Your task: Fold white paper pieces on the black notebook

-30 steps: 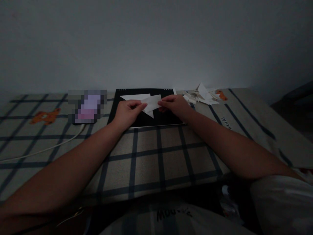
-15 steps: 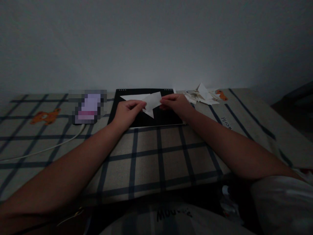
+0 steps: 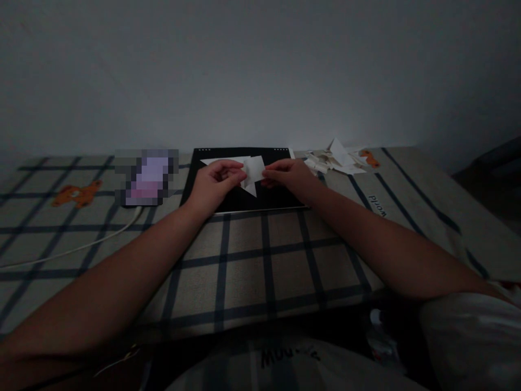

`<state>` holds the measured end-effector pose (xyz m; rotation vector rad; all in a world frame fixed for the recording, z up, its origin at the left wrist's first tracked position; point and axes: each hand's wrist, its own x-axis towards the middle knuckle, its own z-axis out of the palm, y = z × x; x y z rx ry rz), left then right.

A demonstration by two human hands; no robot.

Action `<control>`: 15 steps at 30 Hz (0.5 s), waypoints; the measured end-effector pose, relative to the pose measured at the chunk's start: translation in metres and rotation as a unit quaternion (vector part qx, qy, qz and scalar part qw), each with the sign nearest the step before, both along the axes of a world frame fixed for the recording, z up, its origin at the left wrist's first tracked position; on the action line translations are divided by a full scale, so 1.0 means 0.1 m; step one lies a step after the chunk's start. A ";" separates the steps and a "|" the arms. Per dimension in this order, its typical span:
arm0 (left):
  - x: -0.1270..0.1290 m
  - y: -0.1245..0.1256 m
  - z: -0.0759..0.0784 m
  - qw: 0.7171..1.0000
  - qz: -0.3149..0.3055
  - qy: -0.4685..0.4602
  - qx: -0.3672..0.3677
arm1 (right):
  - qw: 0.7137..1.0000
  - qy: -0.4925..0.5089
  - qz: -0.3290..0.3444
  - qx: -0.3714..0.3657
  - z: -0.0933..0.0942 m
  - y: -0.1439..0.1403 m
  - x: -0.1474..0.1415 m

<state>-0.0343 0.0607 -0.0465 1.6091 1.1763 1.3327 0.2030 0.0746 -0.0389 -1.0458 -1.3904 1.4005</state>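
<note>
A small white piece of paper (image 3: pixel 255 168) is held up between my two hands. My left hand (image 3: pixel 215 180) pinches its left edge with thumb and fingers. On the opposite edge, the fingertips of my right hand (image 3: pixel 291 176) are closed on the same piece. Beneath them another white paper (image 3: pixel 222 161) with pointed corners lies on a black spiral-type pad (image 3: pixel 277 201); my left hand and the held piece cover part of it.
A phone (image 3: pixel 147 179), blurred out, lies to the left with a white cable (image 3: pixel 101 239). Folded paper pieces (image 3: pixel 336 157) are heaped at the right, near the wall. A checked cloth (image 3: pixel 260 266) covers the table. A clear bottle (image 3: pixel 380 336) stands below the front edge.
The held paper has turned and now looks narrower and more upright. My right hand has shifted slightly left, closer to my left hand, whose fingers have re-curled.
</note>
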 end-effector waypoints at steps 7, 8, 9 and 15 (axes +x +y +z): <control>0.02 -0.05 0.03 0.998 -0.039 0.044 -0.013 | 0.995 -0.035 0.090 0.033 0.06 -0.11 -0.01; 0.02 -0.06 0.04 0.998 -0.038 0.056 -0.012 | 0.993 -0.049 0.103 0.042 0.06 -0.12 -0.01; 0.02 -0.07 0.05 0.997 -0.037 0.063 -0.009 | 0.990 -0.062 0.113 0.052 0.06 -0.12 0.00; 0.03 -0.08 0.05 0.998 -0.039 0.048 -0.006 | 0.978 -0.077 0.163 0.109 0.00 -0.12 0.00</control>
